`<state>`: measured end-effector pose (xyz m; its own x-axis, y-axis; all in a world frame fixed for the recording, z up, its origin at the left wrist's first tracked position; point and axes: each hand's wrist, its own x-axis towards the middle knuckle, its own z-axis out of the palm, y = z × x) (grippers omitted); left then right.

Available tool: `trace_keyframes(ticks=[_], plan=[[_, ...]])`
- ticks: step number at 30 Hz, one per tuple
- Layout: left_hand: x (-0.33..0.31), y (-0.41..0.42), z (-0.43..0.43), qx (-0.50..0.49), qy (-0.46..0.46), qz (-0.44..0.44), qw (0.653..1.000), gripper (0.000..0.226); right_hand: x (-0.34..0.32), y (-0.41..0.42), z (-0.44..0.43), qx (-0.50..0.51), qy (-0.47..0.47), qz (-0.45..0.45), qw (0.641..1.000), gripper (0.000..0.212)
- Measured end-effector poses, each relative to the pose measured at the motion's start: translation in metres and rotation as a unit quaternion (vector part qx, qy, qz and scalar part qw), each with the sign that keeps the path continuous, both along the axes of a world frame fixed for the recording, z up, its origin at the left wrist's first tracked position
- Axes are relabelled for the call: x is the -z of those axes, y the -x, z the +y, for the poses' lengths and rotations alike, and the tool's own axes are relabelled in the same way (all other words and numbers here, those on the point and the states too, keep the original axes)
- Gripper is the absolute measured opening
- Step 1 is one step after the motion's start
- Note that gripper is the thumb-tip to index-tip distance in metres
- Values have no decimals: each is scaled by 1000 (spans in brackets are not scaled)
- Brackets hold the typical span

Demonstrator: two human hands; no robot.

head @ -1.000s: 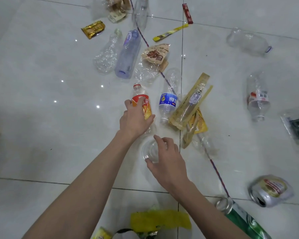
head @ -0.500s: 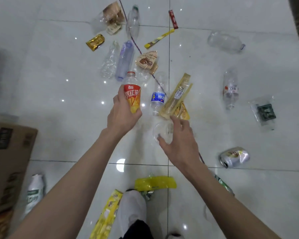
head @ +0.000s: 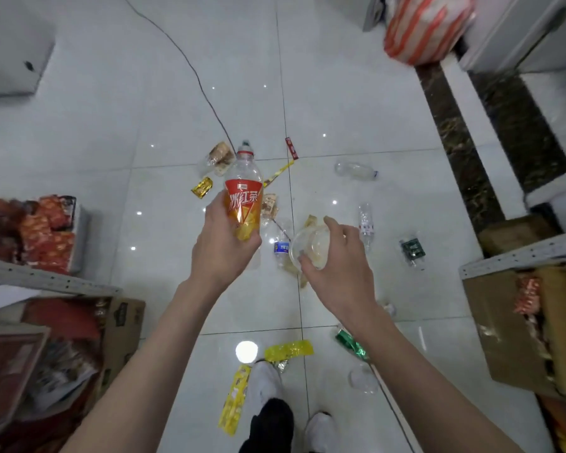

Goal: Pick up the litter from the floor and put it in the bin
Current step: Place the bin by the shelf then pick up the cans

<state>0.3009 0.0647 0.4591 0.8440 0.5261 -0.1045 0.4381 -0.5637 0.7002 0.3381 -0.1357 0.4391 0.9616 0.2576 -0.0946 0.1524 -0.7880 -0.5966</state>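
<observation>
My left hand [head: 221, 246] grips an empty plastic bottle with a red and orange label [head: 243, 197], held upright above the floor. My right hand [head: 339, 273] holds a clear plastic cup [head: 309, 248] tilted on its side. Below them litter lies on the white tiles: a small blue-label bottle [head: 281, 248], clear bottles [head: 355, 170] [head: 365, 223], a gold wrapper [head: 202, 187], a red stick wrapper [head: 291, 148], snack bags [head: 221, 155], a yellow wrapper [head: 288, 349] and a long yellow packet [head: 234, 398]. No bin is clearly seen.
Cardboard boxes of goods stand at left [head: 118, 328] and right [head: 517, 325], with metal shelf edges [head: 46, 277]. A red-striped bag [head: 428, 27] sits at the top right. A thin cable [head: 190, 67] crosses the floor. My white shoes [head: 265, 382] are at the bottom.
I have stood up: both hands rose from the floor carrying the bottle and the cup, and the view widened to show boxes, shelves and my feet.
</observation>
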Motion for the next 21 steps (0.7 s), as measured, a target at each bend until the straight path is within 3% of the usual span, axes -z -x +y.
trace_keyframes(ticks=[5,9,15,21], plan=[[-130,14,-38,28,-18,-22,999,81,-125,15,-43,50,-23,-20,998,74],[-193,20,-73,72,-31,-38,996,85,-195,31,-85,93,-32,-35,995,75],[-226,19,-140,190,-28,-33,981,84,-237,75,-154,194,-22,-48,980,76],[-206,41,-229,318,8,-6,948,84,-224,161,-229,342,-9,-41,939,73]])
